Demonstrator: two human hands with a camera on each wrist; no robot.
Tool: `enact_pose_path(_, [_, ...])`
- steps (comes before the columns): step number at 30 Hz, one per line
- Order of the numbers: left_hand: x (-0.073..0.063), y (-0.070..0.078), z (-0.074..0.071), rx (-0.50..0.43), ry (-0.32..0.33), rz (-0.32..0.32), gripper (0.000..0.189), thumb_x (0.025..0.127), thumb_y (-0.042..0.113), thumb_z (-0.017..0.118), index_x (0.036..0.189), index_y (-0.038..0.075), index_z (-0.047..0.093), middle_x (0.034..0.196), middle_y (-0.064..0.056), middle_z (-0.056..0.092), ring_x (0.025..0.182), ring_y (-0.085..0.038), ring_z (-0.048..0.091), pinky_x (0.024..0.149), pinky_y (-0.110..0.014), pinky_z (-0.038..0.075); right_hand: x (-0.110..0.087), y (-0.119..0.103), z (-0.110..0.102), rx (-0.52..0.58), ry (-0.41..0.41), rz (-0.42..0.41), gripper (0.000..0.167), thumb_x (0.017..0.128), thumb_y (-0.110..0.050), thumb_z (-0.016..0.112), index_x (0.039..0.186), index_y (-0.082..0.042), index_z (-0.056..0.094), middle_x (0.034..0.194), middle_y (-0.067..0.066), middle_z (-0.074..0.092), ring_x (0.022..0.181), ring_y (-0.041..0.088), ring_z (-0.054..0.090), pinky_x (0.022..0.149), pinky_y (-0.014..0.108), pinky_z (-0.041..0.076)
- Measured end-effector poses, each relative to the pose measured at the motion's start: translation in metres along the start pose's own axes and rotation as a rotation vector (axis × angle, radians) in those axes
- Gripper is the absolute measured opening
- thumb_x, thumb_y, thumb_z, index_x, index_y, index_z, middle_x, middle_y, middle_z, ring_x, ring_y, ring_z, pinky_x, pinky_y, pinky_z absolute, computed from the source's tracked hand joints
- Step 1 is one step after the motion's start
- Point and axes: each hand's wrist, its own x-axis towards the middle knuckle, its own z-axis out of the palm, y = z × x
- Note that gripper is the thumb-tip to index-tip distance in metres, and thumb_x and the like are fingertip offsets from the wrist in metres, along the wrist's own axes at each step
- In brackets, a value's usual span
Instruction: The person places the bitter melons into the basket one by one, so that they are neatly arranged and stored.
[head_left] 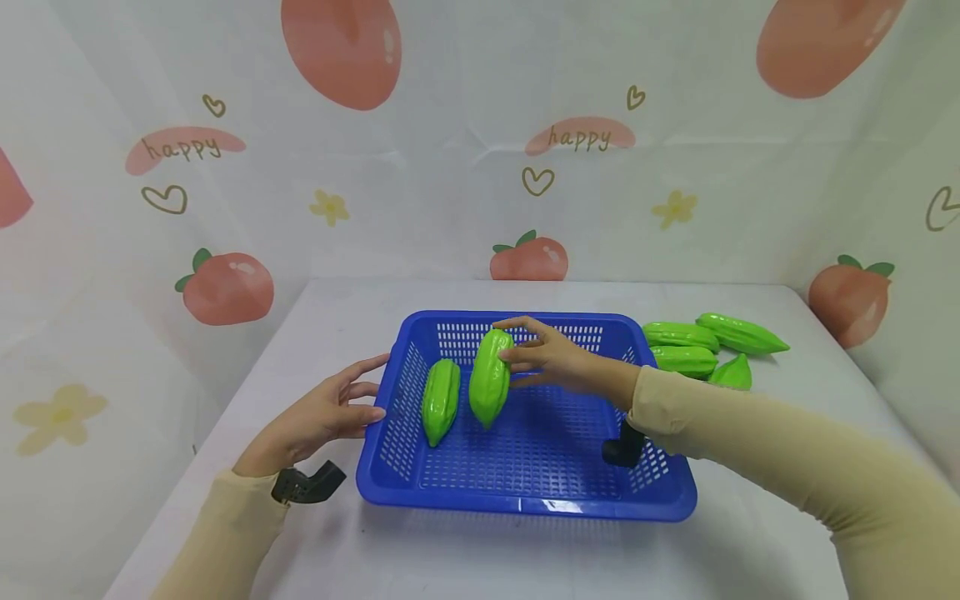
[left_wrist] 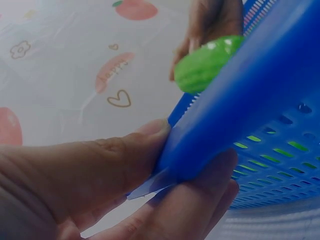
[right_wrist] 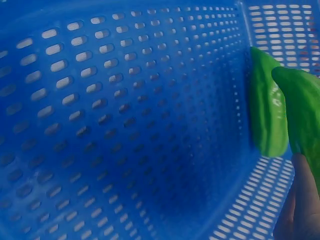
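Note:
A blue plastic basket (head_left: 525, 504) with slotted walls stands on the white table. My left hand (head_left: 318, 417) grips its left rim, thumb on one side and fingers on the other, as the left wrist view shows close up. My right hand (head_left: 551, 358) holds a bright green, ridged bitter melon (head_left: 489, 379) over the inside of the basket, its pointed end downward. Left of it, a second bitter melon (head_left: 441, 402) lies on the basket floor along the left wall. In the right wrist view, the held bitter melon (right_wrist: 302, 107) partly overlaps the one lying there.
Several more bitter melons (head_left: 682, 335) lie on the table beyond the basket's right side, partly hidden by the basket and right forearm. Behind the table hangs a white cloth (head_left: 435, 217) printed with peaches, hearts and flowers. The table surface (head_left: 330, 333) extends left of the basket.

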Motion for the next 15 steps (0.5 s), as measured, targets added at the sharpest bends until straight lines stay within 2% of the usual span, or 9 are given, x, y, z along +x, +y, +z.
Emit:
enact_pose_path(5, [0.000, 0.000, 0.000, 0.007, 0.001, 0.000, 0.086, 0.090, 0.017, 0.069, 0.156, 0.019, 0.014, 0.136, -0.027, 0.048, 0.100, -0.029, 0.068, 0.088, -0.045, 0.056, 0.011, 0.012, 0.007, 0.004, 0.017, 0.043, 0.056, 0.097, -0.006, 0.056, 0.148, -0.013, 0.036, 0.135, 0.026, 0.048, 0.119, 0.041, 0.057, 0.094, 0.052, 0.052])
enact_pose_path(15, [-0.001, 0.001, 0.000, -0.001, 0.002, 0.001, 0.087, 0.089, 0.017, 0.069, 0.156, 0.018, 0.013, 0.137, -0.028, 0.047, 0.101, -0.030, 0.068, 0.088, -0.045, 0.056, 0.026, 0.030, 0.018, 0.019, 0.038, 0.076, 0.050, 0.097, -0.004, 0.053, 0.145, -0.010, 0.041, 0.133, 0.023, 0.053, 0.112, 0.038, 0.062, 0.091, 0.051, 0.054])
